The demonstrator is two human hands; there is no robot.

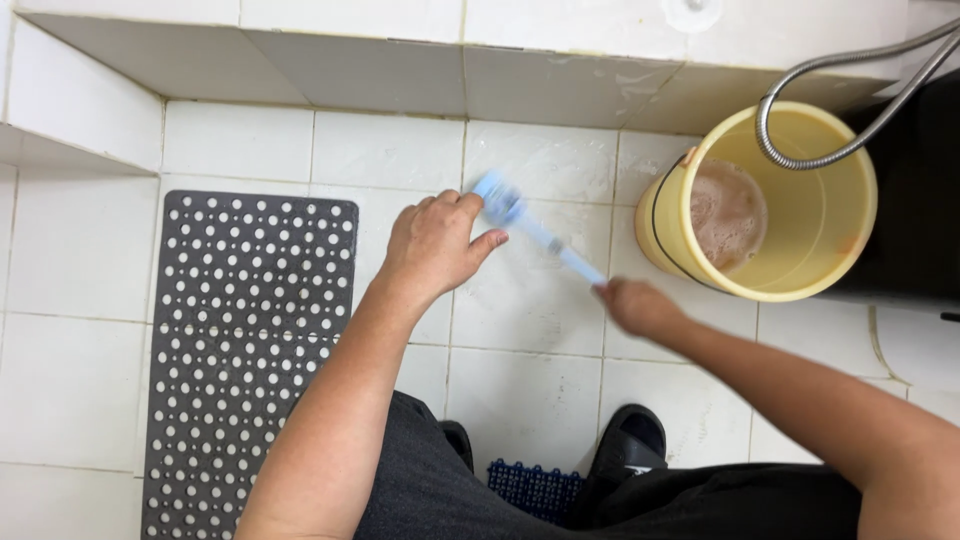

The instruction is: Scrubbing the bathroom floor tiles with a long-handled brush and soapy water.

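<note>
A light blue scrubbing brush (pixel 530 228) lies low over the wet white floor tiles (pixel 530 300), blurred by motion. My left hand (pixel 435 245) presses on the brush head at its upper left end. My right hand (pixel 635 305) grips the far end of the handle at lower right. Soapy smears show on the tiles around the brush.
A yellow bucket (pixel 830 200) with foamy brownish water stands at right, a metal shower hose (pixel 850 110) looping over it. A grey perforated mat (pixel 245 350) lies at left. A small blue grid mat (pixel 535 490) and black slippers (pixel 630 445) are by my feet. Tiled step behind.
</note>
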